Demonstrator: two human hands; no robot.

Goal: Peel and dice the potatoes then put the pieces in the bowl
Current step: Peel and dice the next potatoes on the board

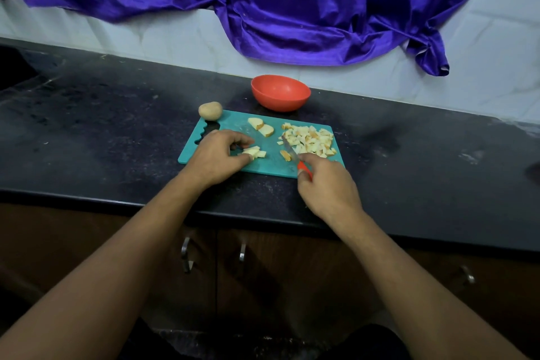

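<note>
While the left hand (pixel 217 155) pinches the potato strips (pixel 256 152) at frame centre, their long axis seemingly left to right, the right hand (pixel 327 187) grips the knife (pixel 290 151) just right of them, blade pointing up-left across them. The bowl (pixel 280 92) waits above.

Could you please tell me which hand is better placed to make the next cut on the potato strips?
Right: the right hand grips the knife, blade over the board, while the left hand pinches the potato strips steady.
</note>
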